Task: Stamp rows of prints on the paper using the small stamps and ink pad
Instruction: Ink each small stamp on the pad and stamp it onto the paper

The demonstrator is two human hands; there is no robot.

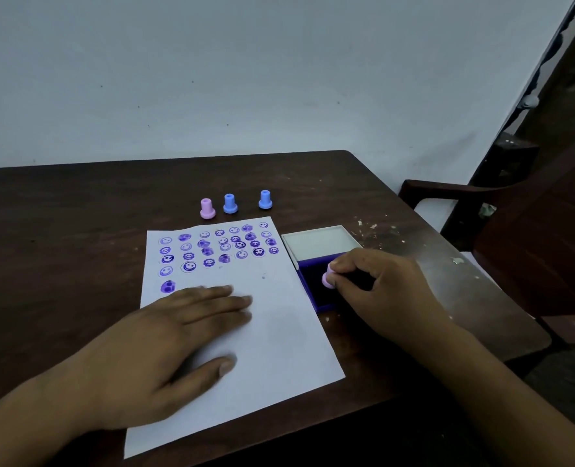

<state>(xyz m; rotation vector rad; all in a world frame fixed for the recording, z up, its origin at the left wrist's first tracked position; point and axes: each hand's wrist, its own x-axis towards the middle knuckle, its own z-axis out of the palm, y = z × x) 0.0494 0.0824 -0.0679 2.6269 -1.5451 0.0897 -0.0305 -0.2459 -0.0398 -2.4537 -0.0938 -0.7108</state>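
left hand (164, 335) spread flat on the paper (272, 332) — right hand (377, 284) pinching a pink stamp (328, 279) on the ink pad (313, 284)

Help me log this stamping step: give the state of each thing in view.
Paper: flat, upper part stamped.
Ink pad: open, lid back.
Left hand: flat on paper.
Right hand: holding pink stamp on pad.
Spare pink stamp: upright.
Two blue stamps: upright.
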